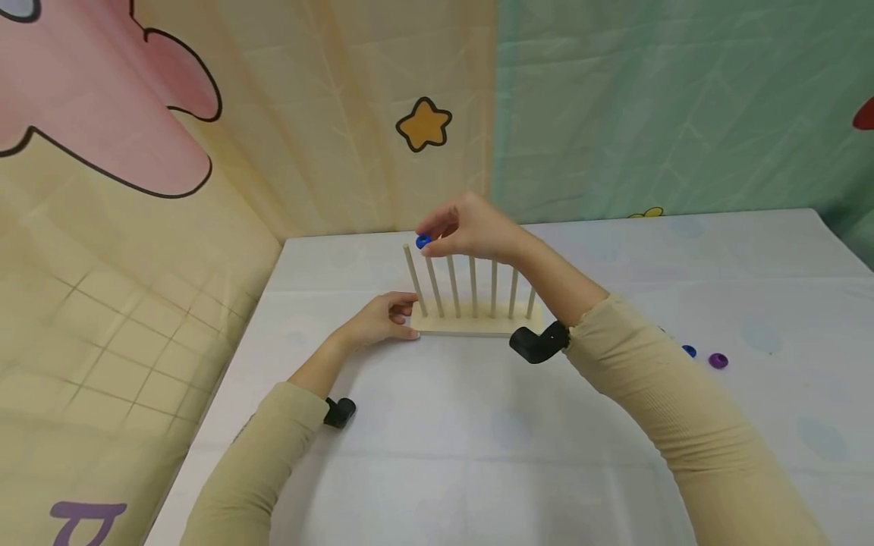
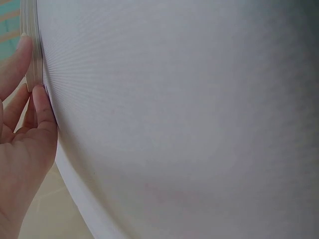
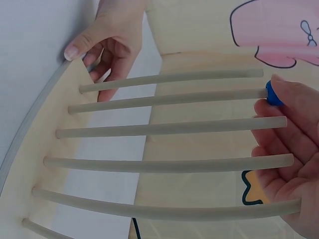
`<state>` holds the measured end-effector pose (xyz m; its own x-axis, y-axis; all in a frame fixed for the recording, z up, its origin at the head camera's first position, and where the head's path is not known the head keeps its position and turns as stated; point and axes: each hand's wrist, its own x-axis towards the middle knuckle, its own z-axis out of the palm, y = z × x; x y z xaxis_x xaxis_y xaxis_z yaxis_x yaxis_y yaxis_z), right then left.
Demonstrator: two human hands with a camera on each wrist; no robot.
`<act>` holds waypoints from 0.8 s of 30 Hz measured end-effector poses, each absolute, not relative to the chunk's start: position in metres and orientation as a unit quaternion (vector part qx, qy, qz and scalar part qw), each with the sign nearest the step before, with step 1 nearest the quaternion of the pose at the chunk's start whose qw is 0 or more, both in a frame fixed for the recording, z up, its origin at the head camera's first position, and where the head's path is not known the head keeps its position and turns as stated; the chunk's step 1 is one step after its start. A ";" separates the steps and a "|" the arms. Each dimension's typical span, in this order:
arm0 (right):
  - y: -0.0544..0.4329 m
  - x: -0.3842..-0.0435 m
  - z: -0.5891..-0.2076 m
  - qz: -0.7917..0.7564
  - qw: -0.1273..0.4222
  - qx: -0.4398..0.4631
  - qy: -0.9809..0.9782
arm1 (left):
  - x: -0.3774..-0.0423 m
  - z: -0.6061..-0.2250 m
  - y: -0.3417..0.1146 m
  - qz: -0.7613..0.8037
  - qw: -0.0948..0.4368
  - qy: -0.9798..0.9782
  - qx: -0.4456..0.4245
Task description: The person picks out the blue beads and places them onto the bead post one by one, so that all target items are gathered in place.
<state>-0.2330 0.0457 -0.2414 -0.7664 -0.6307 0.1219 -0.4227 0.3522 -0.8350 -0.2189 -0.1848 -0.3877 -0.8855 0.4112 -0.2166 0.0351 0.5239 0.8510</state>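
Note:
My right hand [image 1: 481, 229] pinches a blue bead [image 1: 423, 241] between thumb and fingers, at the tip of the second peg from the left. In the right wrist view the bead [image 3: 273, 94] meets the end of that peg [image 3: 169, 100]. The wooden peg stand [image 1: 471, 327] has several bare upright pegs in a row along its flat base. At the stand's left end, my left hand [image 1: 374, 320] grips the base, thumb at the front corner and fingers behind. The left wrist view shows the base's edge [image 2: 33, 59] between thumb and fingers.
A second blue bead [image 1: 690, 350] and a purple bead [image 1: 718, 361] lie on the white tablecloth [image 1: 437, 455] to the right, beside the right forearm. A printed cloth backdrop [image 1: 328, 114] hangs behind and left of the table.

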 end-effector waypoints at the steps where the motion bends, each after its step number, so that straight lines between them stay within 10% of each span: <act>1: 0.046 -0.233 -0.241 -0.468 0.112 -0.323 0.815 | -0.219 -0.388 -0.185 0.470 0.199 0.850 0.133; 24: 0.047 -0.235 -0.243 -0.471 0.128 -0.304 0.818 | -0.223 -0.392 -0.184 0.476 0.200 0.845 0.140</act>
